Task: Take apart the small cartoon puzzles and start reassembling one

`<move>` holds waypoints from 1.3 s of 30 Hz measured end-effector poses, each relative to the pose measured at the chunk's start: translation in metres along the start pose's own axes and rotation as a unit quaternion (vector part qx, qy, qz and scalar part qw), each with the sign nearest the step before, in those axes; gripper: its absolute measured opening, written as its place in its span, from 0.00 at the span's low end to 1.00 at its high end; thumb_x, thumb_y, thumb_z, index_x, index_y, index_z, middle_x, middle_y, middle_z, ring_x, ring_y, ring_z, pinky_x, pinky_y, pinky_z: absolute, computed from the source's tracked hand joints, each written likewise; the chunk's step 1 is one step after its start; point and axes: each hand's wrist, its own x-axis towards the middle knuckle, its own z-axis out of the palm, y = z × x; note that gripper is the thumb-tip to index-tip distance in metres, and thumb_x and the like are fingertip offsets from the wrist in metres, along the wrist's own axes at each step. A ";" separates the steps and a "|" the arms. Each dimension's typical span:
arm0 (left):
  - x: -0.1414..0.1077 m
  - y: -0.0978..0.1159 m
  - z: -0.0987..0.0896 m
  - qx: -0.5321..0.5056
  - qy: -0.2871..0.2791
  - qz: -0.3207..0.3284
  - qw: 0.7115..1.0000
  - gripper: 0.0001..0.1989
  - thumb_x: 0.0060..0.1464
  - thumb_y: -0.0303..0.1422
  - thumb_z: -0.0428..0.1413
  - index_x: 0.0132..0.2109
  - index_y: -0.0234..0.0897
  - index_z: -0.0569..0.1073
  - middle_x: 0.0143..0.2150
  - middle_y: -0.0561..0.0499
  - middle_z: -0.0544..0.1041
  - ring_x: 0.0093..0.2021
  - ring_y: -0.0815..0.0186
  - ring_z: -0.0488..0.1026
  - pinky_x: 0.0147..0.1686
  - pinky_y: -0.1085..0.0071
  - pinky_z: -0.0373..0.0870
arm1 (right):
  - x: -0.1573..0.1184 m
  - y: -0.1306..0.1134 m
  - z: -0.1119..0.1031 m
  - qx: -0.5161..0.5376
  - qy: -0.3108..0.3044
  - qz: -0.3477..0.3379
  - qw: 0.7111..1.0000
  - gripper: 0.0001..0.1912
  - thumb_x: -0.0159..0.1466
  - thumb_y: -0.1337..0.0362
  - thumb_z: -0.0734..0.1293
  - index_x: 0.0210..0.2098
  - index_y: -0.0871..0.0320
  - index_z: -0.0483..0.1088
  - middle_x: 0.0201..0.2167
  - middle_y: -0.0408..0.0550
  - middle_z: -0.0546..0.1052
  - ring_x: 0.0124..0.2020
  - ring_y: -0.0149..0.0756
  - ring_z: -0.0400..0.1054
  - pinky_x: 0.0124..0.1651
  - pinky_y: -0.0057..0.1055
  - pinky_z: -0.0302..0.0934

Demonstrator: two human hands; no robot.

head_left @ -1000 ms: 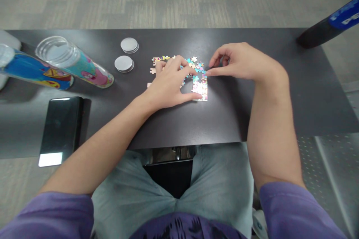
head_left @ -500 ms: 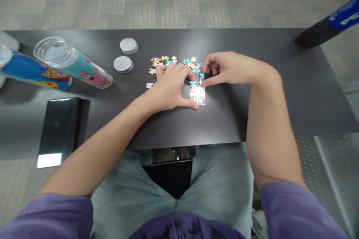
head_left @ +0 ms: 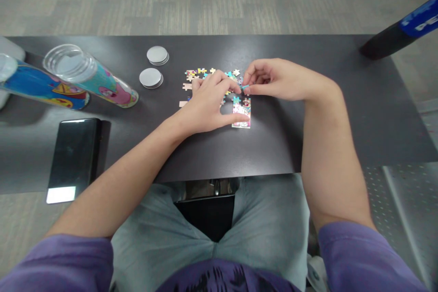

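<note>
- From my head view, the left hand (head_left: 214, 100) lies spread over the bench (head_left: 212, 159), its thumb across the joined puzzle (head_left: 237, 116).
- The right hand (head_left: 265, 80) seems to be pinching a blue piece (head_left: 245, 88) between thumb and finger, just beyond the joined puzzle.
- That puzzle sits roughly midway between the bench's near and far edges; loose pieces (head_left: 187, 86) lie around the left hand's fingers.
- I judge each piece light, stiff and thin, with tabs that could bend or tear; the joined part may slide on the smooth top.
- I'd take single pieces by opposite edges, and press the joined part flat.
</note>
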 end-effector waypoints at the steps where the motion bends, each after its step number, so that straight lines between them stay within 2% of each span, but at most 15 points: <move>1: 0.000 0.000 0.000 0.009 0.012 -0.009 1.000 0.28 0.76 0.58 0.78 0.68 0.48 0.84 0.71 0.42 0.82 0.72 0.40 0.77 0.75 0.45 0.60 | 0.000 -0.001 0.000 -0.002 0.004 -0.005 1.000 0.25 0.59 0.49 0.98 0.40 0.45 0.84 0.37 0.45 0.87 0.42 0.49 0.79 0.45 0.46 0.76; 3: 0.001 -0.001 0.002 0.029 0.025 -0.019 0.999 0.20 0.80 0.51 0.74 0.67 0.48 0.86 0.72 0.41 0.82 0.73 0.40 0.76 0.75 0.42 0.59 | -0.001 -0.003 0.000 -0.006 0.020 -0.027 0.999 0.20 0.64 0.52 0.94 0.40 0.46 0.83 0.39 0.46 0.88 0.43 0.48 0.79 0.49 0.46 0.76; 5: 0.002 -0.001 0.003 0.045 0.026 -0.022 0.998 0.17 0.78 0.47 0.75 0.65 0.48 0.88 0.73 0.41 0.81 0.74 0.39 0.75 0.76 0.41 0.59 | -0.002 -0.004 -0.001 -0.022 0.053 -0.057 0.997 0.15 0.67 0.54 0.88 0.43 0.48 0.83 0.42 0.46 0.88 0.44 0.46 0.79 0.52 0.46 0.74; 8: 0.003 0.001 0.005 0.044 0.020 -0.035 0.998 0.14 0.75 0.42 0.77 0.62 0.48 0.89 0.73 0.42 0.82 0.75 0.39 0.75 0.75 0.40 0.59 | -0.006 -0.007 -0.006 -0.101 0.089 -0.044 0.990 0.15 0.67 0.52 0.85 0.44 0.49 0.81 0.41 0.45 0.87 0.43 0.46 0.78 0.50 0.45 0.70; 11: 0.004 0.005 0.004 0.026 0.012 -0.050 0.998 0.10 0.75 0.39 0.76 0.58 0.48 0.89 0.72 0.44 0.85 0.74 0.41 0.77 0.75 0.41 0.59 | -0.010 -0.009 -0.011 -0.186 0.040 0.022 0.981 0.19 0.64 0.47 0.90 0.41 0.48 0.83 0.37 0.45 0.86 0.42 0.49 0.80 0.47 0.46 0.70; 13: 0.004 0.007 0.002 0.015 0.000 -0.052 0.999 0.09 0.75 0.40 0.76 0.56 0.47 0.87 0.68 0.46 0.88 0.72 0.42 0.78 0.74 0.41 0.60 | -0.011 -0.011 -0.011 -0.213 -0.004 0.049 0.976 0.21 0.61 0.46 0.92 0.42 0.47 0.85 0.39 0.47 0.87 0.43 0.51 0.80 0.47 0.47 0.72; 16: 0.004 0.009 0.000 -0.001 -0.005 -0.054 0.999 0.11 0.75 0.41 0.76 0.57 0.48 0.85 0.64 0.47 0.91 0.69 0.44 0.80 0.72 0.43 0.61 | -0.011 -0.015 -0.006 -0.247 -0.042 0.055 0.967 0.20 0.61 0.48 0.91 0.43 0.48 0.85 0.45 0.49 0.89 0.45 0.52 0.81 0.48 0.48 0.72; 19: 0.004 0.010 -0.001 -0.014 -0.006 -0.064 0.998 0.16 0.73 0.40 0.77 0.61 0.48 0.84 0.64 0.48 0.92 0.69 0.45 0.82 0.72 0.44 0.61 | -0.011 -0.019 0.000 -0.279 -0.053 0.041 0.958 0.19 0.61 0.53 0.91 0.40 0.48 0.82 0.44 0.51 0.88 0.46 0.55 0.80 0.47 0.50 0.71; 24: 0.003 0.008 -0.001 -0.031 -0.006 -0.047 0.998 0.15 0.72 0.38 0.75 0.61 0.48 0.85 0.65 0.48 0.91 0.65 0.47 0.84 0.73 0.44 0.62 | -0.013 -0.021 0.006 -0.230 -0.060 0.049 0.970 0.22 0.64 0.52 0.92 0.36 0.46 0.78 0.34 0.47 0.84 0.38 0.50 0.76 0.40 0.48 0.66; 29: 0.005 0.004 0.003 -0.066 -0.011 0.016 0.998 0.11 0.73 0.33 0.70 0.59 0.47 0.85 0.61 0.48 0.92 0.60 0.49 0.86 0.71 0.46 0.71 | -0.012 -0.017 0.006 -0.151 -0.063 0.038 0.986 0.20 0.63 0.53 0.93 0.38 0.46 0.81 0.32 0.44 0.84 0.38 0.48 0.77 0.38 0.44 0.64; 33: 0.009 0.001 0.003 -0.092 0.011 0.040 0.995 0.09 0.73 0.30 0.67 0.57 0.46 0.86 0.57 0.47 0.91 0.57 0.49 0.87 0.66 0.48 0.78 | -0.011 -0.014 0.006 -0.092 -0.038 0.031 0.995 0.23 0.62 0.49 0.95 0.40 0.46 0.83 0.35 0.44 0.86 0.41 0.49 0.79 0.41 0.44 0.69; 37: 0.008 -0.006 -0.011 -0.097 0.067 0.001 0.993 0.10 0.77 0.37 0.68 0.60 0.48 0.88 0.63 0.45 0.89 0.57 0.48 0.86 0.65 0.46 0.80 | -0.012 -0.016 0.008 -0.042 -0.017 0.005 0.999 0.27 0.61 0.41 0.96 0.41 0.47 0.83 0.38 0.47 0.88 0.44 0.51 0.80 0.47 0.45 0.75; 39: 0.006 -0.009 -0.021 -0.070 0.097 -0.033 0.992 0.11 0.79 0.42 0.68 0.62 0.50 0.88 0.66 0.45 0.87 0.61 0.46 0.85 0.69 0.41 0.77 | -0.013 -0.019 0.009 -0.028 -0.008 -0.005 1.000 0.29 0.61 0.39 0.96 0.42 0.47 0.84 0.40 0.47 0.89 0.45 0.51 0.81 0.49 0.46 0.77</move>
